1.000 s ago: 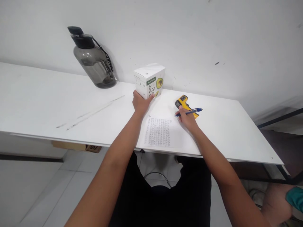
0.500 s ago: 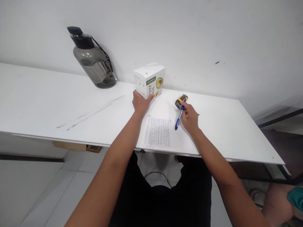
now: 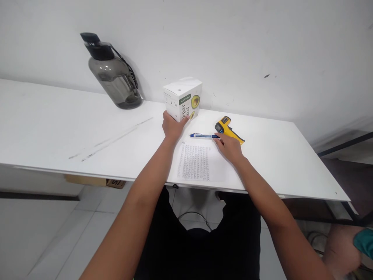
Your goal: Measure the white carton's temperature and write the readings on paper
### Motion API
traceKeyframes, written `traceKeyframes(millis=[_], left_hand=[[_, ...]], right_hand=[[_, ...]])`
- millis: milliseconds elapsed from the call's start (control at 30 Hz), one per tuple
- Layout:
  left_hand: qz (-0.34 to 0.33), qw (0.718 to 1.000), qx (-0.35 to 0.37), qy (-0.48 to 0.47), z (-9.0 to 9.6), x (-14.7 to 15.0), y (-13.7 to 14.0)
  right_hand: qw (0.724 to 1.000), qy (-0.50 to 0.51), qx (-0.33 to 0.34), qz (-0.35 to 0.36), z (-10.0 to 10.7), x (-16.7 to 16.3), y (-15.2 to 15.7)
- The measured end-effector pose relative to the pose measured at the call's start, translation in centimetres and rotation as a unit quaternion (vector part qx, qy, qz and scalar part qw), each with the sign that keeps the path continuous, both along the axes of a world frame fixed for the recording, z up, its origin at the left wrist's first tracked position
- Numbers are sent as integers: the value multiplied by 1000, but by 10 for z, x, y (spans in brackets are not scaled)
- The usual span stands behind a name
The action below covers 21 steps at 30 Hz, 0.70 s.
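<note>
My left hand (image 3: 174,126) is wrapped round the lower front of a white carton (image 3: 179,101) with avocado pictures, which stands upright on the table near the wall. In my right hand (image 3: 230,147) a blue pen (image 3: 203,135) is pinched by one end. The pen points left, lying level just above a sheet of paper (image 3: 217,167) covered in rows of handwriting. Just beyond my right hand lies a yellow and black infrared thermometer (image 3: 225,126), its handle partly hidden by the hand.
A large grey water bottle (image 3: 116,81) with a black lid stands at the back left against the wall (image 3: 233,46). The white table (image 3: 276,155) ends at a front edge above my legs. A person's limb (image 3: 340,249) shows at the lower right.
The pen has swung from slanting toward me to pointing left, level with the table. My right hand has shifted slightly down, uncovering more of the thermometer. My left hand stays on the carton.
</note>
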<state>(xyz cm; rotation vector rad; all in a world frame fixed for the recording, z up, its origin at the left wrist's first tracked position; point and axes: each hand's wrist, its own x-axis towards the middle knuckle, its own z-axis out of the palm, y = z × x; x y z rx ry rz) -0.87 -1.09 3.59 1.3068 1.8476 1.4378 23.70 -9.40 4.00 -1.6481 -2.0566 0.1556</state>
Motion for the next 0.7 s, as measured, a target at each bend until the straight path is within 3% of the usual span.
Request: traceKeyframes(millis=[333,400,600,700], left_hand=[[1,1000,5,-3,2,0,-1],[3,1000,0,-9,3,0,-3],[2,1000,3,-18,6,0,-4],[0,1000,4,-21,5,0,-4]], right_hand=[[996,-56,-60,-35,-5,-1,5],[997,-45,-42,-41,-5,0,5],[987,-51,97,-119,2,17,14],[982,-97,93,-136,1,25,21]])
